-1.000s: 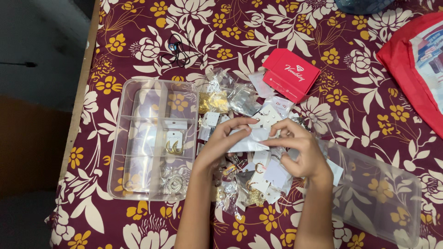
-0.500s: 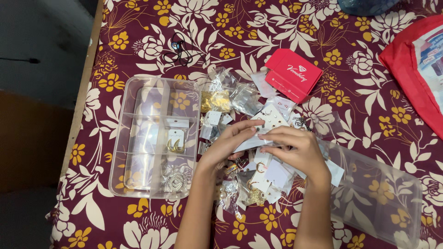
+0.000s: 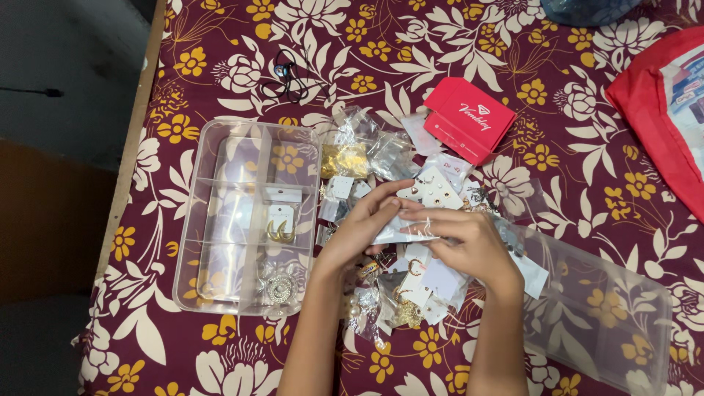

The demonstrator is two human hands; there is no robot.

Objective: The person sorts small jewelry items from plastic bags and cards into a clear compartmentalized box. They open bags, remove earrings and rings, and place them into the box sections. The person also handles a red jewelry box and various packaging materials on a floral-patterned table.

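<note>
My left hand (image 3: 361,227) and my right hand (image 3: 469,246) meet over a heap of small jewellery packets (image 3: 400,293). Together they pinch one small clear plastic packet (image 3: 400,232) between the fingertips, the right fingers laid flat across its top. A white earring card with studs (image 3: 429,192) lies just behind my fingers. To the left stands a clear divided organiser box (image 3: 220,183); gold hoop earrings on a card (image 3: 278,226) sit in its middle compartment and a round sparkly piece (image 3: 278,289) in a near one.
A red cardboard box (image 3: 465,119) lies behind the heap. The clear lid (image 3: 601,308) rests at the right, under my right wrist. A red bag (image 3: 660,103) is at the far right, a black cord with a pendant (image 3: 282,79) at the back. Floral maroon cloth (image 3: 220,29) covers the surface, its edge at left.
My right fingers have slid from gripping the packet's right end to lying flat over it. The packet has dropped slightly lower between both hands.
</note>
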